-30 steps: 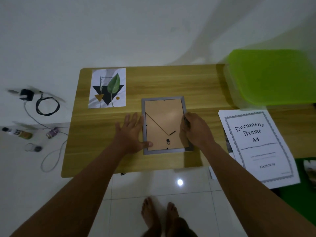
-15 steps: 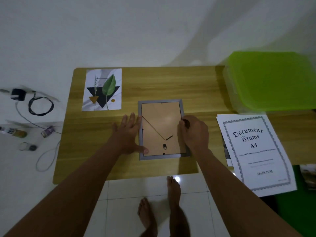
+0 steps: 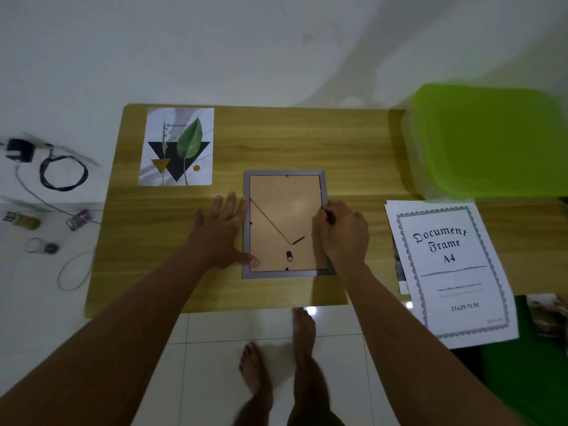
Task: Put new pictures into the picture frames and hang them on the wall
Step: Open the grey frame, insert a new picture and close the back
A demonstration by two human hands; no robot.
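Observation:
A grey picture frame [image 3: 284, 173] lies face down on the wooden table [image 3: 276, 136], its brown backing board [image 3: 285, 210] showing with a stand leg and a small hanger. My left hand [image 3: 222, 233] lies flat on the table beside the frame's left edge, thumb on the lower left corner. My right hand [image 3: 342, 232] is on the frame's right edge, fingers curled and pinching a small dark clip there. A leaf print [image 3: 176, 147] lies at the table's back left.
A green plastic box [image 3: 488, 139] stands at the right. A "Document Frame A4" sheet [image 3: 451, 272] overhangs the table's right front. Cables, a charger [image 3: 20, 149] and small bottles lie on the floor at left. My bare feet stand by the table's front edge.
The view has shifted a little as I stepped closer. My right hand's fingers have moved onto the clip at the frame's right edge. My left hand stays flat.

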